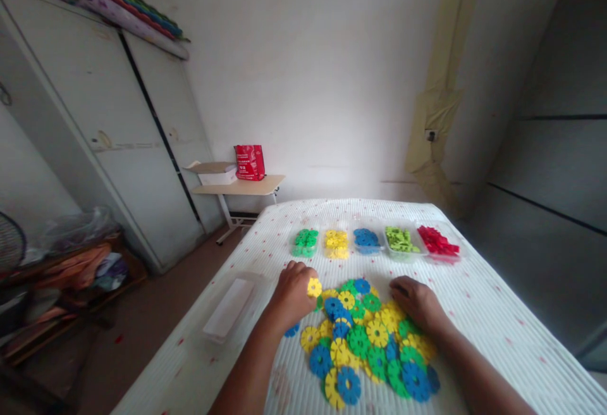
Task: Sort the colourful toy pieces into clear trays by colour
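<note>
A pile of flat, notched plastic discs in yellow, green and blue lies on the table in front of me. At the pile's left edge, my left hand is closed, pinching a yellow notched disc at its fingertips. My right hand is over the pile's right edge, its fingers curled and closed; what they hold, if anything, is hidden. Beyond the hands stand clear tubs with green discs, yellow discs and blue discs.
Right of those tubs are a tub of lime-green pieces and a tub of red pieces. A clear rectangular container lies left of my left arm. Past the table, a small desk holds a red bag.
</note>
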`<state>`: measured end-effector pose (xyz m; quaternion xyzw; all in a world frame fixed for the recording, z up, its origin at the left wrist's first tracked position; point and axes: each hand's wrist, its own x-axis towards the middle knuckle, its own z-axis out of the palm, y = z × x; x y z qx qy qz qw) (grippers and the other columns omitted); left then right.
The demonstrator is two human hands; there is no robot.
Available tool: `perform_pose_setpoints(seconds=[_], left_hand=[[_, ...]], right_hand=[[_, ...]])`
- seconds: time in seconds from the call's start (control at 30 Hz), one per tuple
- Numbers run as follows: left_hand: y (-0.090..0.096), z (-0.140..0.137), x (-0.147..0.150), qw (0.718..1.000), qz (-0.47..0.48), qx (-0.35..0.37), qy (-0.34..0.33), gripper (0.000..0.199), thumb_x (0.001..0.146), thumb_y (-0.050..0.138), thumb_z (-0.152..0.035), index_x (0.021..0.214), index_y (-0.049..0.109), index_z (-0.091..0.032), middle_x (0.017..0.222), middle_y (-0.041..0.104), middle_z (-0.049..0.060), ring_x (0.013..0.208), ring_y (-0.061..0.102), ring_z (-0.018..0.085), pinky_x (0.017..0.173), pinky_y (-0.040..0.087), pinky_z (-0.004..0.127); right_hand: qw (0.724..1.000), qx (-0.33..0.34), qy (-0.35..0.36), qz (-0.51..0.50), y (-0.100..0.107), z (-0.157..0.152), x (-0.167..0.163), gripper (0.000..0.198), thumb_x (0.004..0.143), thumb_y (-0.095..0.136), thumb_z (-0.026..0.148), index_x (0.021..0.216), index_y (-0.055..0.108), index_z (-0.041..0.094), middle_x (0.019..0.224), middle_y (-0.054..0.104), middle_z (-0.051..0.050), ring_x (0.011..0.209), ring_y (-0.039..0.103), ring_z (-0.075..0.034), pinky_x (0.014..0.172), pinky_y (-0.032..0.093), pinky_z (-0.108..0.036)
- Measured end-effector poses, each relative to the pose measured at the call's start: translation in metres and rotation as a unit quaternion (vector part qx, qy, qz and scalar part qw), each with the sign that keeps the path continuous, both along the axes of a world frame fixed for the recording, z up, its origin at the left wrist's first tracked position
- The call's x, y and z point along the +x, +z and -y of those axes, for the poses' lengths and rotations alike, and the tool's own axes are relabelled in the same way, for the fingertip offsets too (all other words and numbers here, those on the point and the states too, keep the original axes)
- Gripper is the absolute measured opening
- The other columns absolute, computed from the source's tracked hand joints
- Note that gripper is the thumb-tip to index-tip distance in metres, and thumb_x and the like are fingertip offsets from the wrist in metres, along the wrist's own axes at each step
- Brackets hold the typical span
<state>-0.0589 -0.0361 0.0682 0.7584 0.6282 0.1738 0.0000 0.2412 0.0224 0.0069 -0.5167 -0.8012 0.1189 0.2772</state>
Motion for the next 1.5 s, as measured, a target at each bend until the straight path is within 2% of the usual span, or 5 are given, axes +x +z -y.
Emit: perform_pose_setpoints(seconds=[0.53,0.73,0.9,1.17,1.5], left_hand=[[0.043,-0.080,0.039,0.990,0.121,0.059,0.034,0.033,0.087,0.053,-0.032,0.115,0.052,-0.017,0.116,0.056,0.008,0.098,0.058,0.020,0.082,0.050,0.041],[0.011,-0.050,0.032,0.991,0.117,0.059,0.036,0.029,0.088,0.052,-0.031,0.113,0.054,-0.018,0.116,0.056,0.008,0.098,0.057,0.019,0.083,0.049,0.040],[-0.023,-0.005,0.006,0.991,0.091,0.093,0.034,0.028,0.078,0.046,-0.006,0.093,0.065,-0.020,0.093,0.065,0.004,0.096,0.056,0.019,0.090,0.043,0.036],[-0.068,0.061,-0.021,0.982,0.136,0.105,0.077,0.030,0.077,0.041,-0.010,0.094,0.064,-0.021,0.095,0.064,0.005,0.096,0.055,0.020,0.087,0.045,0.034],[-0.068,0.077,-0.021,0.976,0.065,0.011,0.205,0.037,0.071,0.055,-0.022,0.107,0.063,-0.015,0.095,0.062,0.009,0.096,0.053,0.025,0.087,0.042,0.037]], right_hand=[[0.999,-0.030,0.002,0.013,0.004,0.001,-0.001,0.026,0.078,0.039,0.028,0.082,0.064,0.021,0.085,0.067,-0.005,0.079,0.063,-0.018,0.071,0.045,-0.026],[0.999,-0.033,-0.002,0.019,0.005,0.002,-0.001,0.025,0.079,0.039,0.027,0.081,0.063,0.021,0.084,0.066,-0.004,0.077,0.061,-0.017,0.069,0.044,-0.026],[0.999,-0.027,-0.004,0.036,0.007,0.004,-0.004,0.025,0.080,0.040,0.025,0.080,0.064,0.020,0.082,0.066,-0.005,0.076,0.060,-0.017,0.068,0.043,-0.026],[0.999,-0.042,0.013,0.017,0.014,0.004,-0.023,0.030,0.079,0.045,0.024,0.103,0.064,0.021,0.099,0.066,-0.007,0.088,0.062,-0.020,0.077,0.047,-0.029],[0.986,-0.057,0.023,0.157,0.022,-0.009,-0.069,0.037,0.068,0.061,0.025,0.105,0.064,0.015,0.104,0.063,-0.013,0.092,0.062,-0.024,0.079,0.046,-0.030]])
